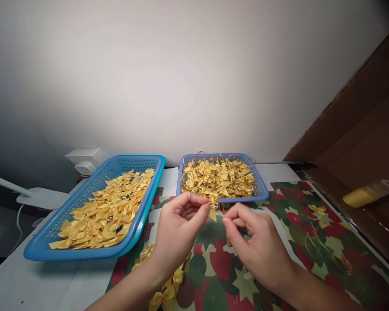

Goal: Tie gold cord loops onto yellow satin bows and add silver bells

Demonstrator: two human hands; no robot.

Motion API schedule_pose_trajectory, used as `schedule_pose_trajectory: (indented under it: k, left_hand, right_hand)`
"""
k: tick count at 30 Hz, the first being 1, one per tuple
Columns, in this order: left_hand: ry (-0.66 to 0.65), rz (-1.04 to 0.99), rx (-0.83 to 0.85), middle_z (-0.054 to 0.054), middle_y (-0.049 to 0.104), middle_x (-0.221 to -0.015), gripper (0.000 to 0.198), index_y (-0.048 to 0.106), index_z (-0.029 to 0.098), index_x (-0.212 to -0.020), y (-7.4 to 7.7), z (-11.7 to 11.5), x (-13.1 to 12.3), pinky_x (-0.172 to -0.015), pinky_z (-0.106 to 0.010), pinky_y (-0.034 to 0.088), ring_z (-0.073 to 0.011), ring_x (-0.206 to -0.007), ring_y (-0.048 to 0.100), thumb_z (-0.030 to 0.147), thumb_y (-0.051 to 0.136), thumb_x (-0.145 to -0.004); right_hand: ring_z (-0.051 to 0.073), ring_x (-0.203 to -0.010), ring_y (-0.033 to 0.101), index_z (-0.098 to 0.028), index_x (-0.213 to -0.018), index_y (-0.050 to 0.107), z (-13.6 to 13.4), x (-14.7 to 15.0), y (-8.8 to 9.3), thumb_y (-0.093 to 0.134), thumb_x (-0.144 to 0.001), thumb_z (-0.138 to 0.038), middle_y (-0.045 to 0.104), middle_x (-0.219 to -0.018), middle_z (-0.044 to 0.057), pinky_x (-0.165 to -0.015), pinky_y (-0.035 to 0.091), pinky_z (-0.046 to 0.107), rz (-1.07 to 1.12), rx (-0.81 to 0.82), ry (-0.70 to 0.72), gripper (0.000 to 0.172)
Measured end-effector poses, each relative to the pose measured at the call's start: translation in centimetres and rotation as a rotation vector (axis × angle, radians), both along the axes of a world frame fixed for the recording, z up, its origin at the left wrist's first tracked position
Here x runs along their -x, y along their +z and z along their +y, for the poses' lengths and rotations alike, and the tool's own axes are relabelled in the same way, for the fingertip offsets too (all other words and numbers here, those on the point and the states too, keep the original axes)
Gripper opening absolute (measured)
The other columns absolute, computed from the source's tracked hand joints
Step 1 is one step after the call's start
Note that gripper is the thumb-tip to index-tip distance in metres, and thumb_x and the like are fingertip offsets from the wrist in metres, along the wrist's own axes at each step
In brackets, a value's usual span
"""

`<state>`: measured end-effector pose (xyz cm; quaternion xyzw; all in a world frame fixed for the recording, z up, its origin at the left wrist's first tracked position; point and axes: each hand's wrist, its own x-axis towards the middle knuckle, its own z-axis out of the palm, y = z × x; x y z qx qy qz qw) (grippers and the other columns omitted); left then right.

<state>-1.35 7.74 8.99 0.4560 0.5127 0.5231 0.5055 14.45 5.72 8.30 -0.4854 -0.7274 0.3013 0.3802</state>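
Observation:
My left hand (178,226) pinches a small yellow satin ribbon bow (213,211) between thumb and forefinger; a shiny silvery bit shows at the bow's side. Close by on the right, my right hand (257,242) is closed, thumb against forefinger, on a thin gold cord (222,208) that runs by the bow. Something small and dark shows under its curled fingers, too hidden to name. Beneath my left forearm lie several loose yellow bows (168,290), partly covered by the arm.
A blue basket (39,251) heaped with yellow bows stands left. Behind my hands, a smaller blue basket (262,194) holds bows with gold cord loops. Loose cords (324,246) and a bow (317,209) lie right, near a cardboard box (359,129) and yellow tube (365,196).

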Motion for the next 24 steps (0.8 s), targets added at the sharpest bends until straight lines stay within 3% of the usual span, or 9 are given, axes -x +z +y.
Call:
schedule_pose_trajectory:
  k: [15,24]
  left_hand:
    - [-0.007,0.02,-0.018,-0.002,0.072,-0.068,0.009,0.068,0.016,-0.07,-0.34,-0.15,-0.11,-0.061,-0.02,0.054,-0.0142,-0.066,0.067,0.023,0.074,-0.07]
    - [-0.034,-0.041,0.033,0.001,0.068,-0.065,0.015,0.065,0.015,-0.072,-0.44,-0.12,-0.17,-0.06,-0.017,0.05,-0.0094,-0.061,0.062,0.026,0.076,-0.071]
  right_hand:
    - [0.009,-0.046,0.044,-0.02,-0.071,0.046,0.13,0.28,-0.28,0.043,-0.093,-0.02,0.049,-0.052,-0.006,-0.048,0.031,0.021,0.03,0.017,-0.006,0.022]
    - [0.009,-0.047,0.047,-0.02,-0.071,0.046,0.24,0.4,-0.49,0.042,-0.094,-0.021,0.052,-0.053,-0.005,-0.049,0.032,0.022,0.04,0.028,-0.015,0.024]
